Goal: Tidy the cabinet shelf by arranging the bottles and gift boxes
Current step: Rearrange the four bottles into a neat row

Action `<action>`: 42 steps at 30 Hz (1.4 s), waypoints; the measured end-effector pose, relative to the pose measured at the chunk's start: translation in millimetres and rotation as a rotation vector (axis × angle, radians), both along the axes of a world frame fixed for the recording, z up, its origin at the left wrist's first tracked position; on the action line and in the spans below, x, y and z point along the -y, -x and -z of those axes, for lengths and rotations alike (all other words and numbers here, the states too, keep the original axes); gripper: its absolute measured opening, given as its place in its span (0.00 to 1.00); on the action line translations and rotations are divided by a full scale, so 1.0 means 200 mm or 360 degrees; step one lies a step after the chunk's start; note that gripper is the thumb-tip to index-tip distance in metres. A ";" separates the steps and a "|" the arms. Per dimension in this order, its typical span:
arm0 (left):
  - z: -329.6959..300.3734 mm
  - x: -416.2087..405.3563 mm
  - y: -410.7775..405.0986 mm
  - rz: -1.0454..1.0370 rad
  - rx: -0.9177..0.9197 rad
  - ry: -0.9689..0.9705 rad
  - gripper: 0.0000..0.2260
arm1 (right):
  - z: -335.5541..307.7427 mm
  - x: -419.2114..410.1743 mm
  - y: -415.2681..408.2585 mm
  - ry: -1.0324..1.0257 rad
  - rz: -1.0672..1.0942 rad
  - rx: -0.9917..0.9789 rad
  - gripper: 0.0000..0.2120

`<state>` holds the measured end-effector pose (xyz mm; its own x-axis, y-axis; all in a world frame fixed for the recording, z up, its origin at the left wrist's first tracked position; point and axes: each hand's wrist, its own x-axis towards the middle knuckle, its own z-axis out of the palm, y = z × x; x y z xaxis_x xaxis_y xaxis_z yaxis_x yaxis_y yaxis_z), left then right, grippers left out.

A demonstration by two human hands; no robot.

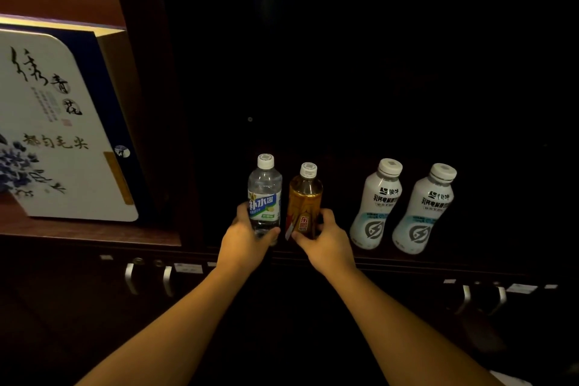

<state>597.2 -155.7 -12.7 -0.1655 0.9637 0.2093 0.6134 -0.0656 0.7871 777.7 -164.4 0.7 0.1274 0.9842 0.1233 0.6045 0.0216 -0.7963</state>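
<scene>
On the dark shelf, my left hand grips a clear water bottle, my right hand an amber bottle; shelf depths vanish in blackness.

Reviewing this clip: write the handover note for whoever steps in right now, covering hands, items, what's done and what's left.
Left hand grips the clear water bottle low on its body. Right hand grips the amber drink bottle near its base.
Both bottles stand upright, side by side, at the front of the dark shelf.
Two white bottles already stand paired to the right.
The blue-and-white gift box leans tilted in the left compartment.
Left: release the two held bottles once lined up, then probably straighten the gift box.
</scene>
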 end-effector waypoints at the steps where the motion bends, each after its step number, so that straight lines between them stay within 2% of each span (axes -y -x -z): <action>1: 0.00 0.00 0.00 0.0001 0.0009 -0.0007 0.36 | 0.00 0.00 0.01 0.0007 -0.0002 0.0002 0.28; 12: 0.00 -0.01 -0.02 -0.0003 0.0009 -0.0012 0.36 | 0.00 0.01 0.03 0.0009 -0.0018 0.0008 0.29; 16: 0.01 0.00 -0.02 0.0018 0.0043 0.0001 0.39 | 0.01 0.03 0.01 0.0068 -0.0039 0.0002 0.33; 19: 0.01 0.05 -0.02 -0.0064 0.0019 -0.0101 0.42 | 0.03 0.06 -0.03 0.0090 -0.0009 0.0009 0.35; 24: -0.02 0.20 -0.10 -0.0093 -0.0066 -0.0409 0.36 | 0.04 0.12 -0.16 0.0030 0.0022 0.0064 0.30; 27: -0.04 0.26 -0.21 -0.0001 -0.0148 -0.0517 0.30 | 0.04 0.17 -0.27 -0.0034 0.0020 0.0114 0.26; 32: -0.08 0.31 -0.48 0.0219 -0.0236 -0.0420 0.22 | 0.03 0.25 -0.45 -0.0131 0.0085 0.0248 0.20; 37: -0.06 0.28 -0.73 0.0386 -0.0252 -0.0197 0.30 | 0.02 0.31 -0.65 -0.0156 0.0271 0.0277 0.18; 42: -0.05 0.21 -0.90 0.0425 -0.0173 -0.0089 0.37 | 0.04 0.30 -0.83 -0.0190 0.0483 0.0091 0.26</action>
